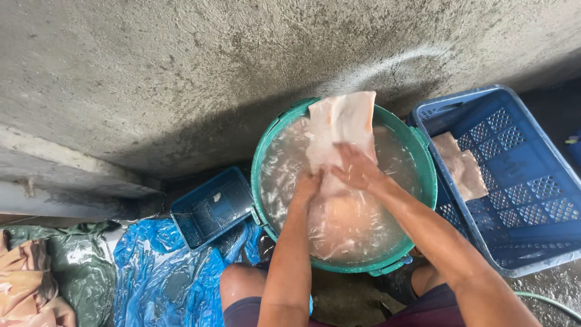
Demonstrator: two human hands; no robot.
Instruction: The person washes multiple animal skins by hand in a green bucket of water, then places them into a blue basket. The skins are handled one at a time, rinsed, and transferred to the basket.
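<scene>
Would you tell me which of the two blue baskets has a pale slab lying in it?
The large blue crate, right of the green tub, holds a pale slab. The small teal basket, left of the tub, holds only a tiny scrap.

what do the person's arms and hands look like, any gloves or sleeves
Both arms are bare from the hands up, with no sleeves in view. The left hand and right hand wear no gloves, and no rings, watch or bands show. Both hands look wet. Dark shorts show at the lower edge.
</scene>
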